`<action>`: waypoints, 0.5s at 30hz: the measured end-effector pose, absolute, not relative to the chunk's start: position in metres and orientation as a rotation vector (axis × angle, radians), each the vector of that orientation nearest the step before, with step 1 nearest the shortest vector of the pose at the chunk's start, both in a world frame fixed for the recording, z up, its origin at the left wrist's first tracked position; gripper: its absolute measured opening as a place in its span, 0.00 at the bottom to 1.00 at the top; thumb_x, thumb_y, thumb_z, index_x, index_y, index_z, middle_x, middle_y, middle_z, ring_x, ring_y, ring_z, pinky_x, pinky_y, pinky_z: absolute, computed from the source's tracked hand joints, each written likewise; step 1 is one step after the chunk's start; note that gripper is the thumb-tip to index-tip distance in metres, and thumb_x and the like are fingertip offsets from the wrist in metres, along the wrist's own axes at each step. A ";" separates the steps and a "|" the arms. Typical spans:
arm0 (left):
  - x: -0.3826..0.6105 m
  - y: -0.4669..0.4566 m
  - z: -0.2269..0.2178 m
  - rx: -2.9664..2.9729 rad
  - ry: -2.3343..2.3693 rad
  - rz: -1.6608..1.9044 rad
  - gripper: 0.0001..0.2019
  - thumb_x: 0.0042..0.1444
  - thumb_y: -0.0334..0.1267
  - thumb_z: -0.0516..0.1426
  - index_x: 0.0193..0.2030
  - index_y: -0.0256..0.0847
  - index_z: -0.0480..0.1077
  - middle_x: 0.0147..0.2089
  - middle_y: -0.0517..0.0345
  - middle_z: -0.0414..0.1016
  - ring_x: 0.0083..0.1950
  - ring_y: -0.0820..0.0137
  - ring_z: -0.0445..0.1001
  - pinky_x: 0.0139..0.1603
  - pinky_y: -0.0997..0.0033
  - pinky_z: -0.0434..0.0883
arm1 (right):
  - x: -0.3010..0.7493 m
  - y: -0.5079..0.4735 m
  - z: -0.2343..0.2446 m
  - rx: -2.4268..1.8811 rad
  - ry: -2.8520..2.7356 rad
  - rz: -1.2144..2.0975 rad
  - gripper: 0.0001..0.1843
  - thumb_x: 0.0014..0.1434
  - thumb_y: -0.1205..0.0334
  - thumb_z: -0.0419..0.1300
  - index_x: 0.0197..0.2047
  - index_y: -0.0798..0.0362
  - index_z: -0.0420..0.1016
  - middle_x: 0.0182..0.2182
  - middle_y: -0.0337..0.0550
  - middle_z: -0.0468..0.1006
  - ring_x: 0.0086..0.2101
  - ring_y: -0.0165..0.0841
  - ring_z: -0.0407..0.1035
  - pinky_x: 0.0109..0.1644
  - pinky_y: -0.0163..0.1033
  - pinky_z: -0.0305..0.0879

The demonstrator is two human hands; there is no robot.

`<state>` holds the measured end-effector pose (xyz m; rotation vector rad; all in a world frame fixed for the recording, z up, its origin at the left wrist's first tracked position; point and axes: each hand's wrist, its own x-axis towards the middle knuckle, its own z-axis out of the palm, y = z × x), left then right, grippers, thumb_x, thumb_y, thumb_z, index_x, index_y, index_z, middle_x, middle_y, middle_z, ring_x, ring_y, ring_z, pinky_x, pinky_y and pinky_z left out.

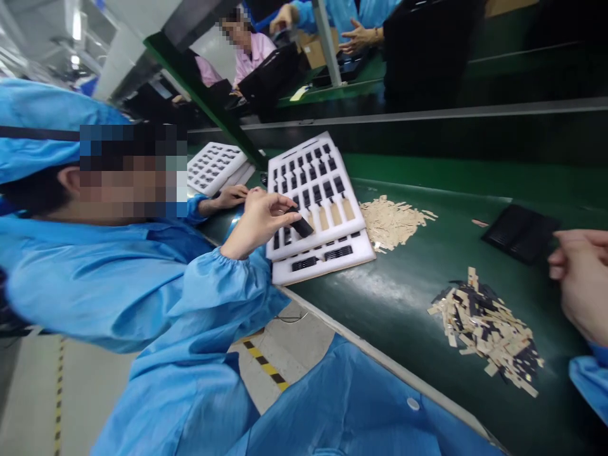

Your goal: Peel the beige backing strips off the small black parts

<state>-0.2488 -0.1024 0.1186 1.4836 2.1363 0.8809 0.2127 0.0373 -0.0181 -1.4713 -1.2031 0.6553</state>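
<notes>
My left hand [259, 220] is closed in a pinch on a small black rectangular block [302, 225], held over a white foam tray [354, 214]. Rows of similar black parts sit in the tray's slots, and several slots nearest the block show tan bottoms. At the right edge is my right hand [582, 278], its fingers pressed together beside a flat black piece [520, 233] on the green table. Whether those fingers hold anything small I cannot make out.
A second foam tray [313, 273] lies beneath the first. Two heaps of strips, one tan [394, 221] and one tan and black [489, 332], lie on the green table [380, 291]. A co-worker [95, 272] sits close on my left, and a green post [209, 104] slants behind the trays.
</notes>
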 end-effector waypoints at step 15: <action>-0.007 0.019 0.061 2.719 0.865 0.150 0.22 0.64 0.24 0.52 0.63 0.42 0.67 0.57 0.49 0.75 0.58 0.62 0.76 0.59 0.61 0.73 | 0.204 0.027 -0.007 -1.281 -1.224 0.860 0.10 0.61 0.55 0.63 0.36 0.53 0.75 0.19 0.34 0.70 0.17 0.25 0.61 0.19 0.32 0.55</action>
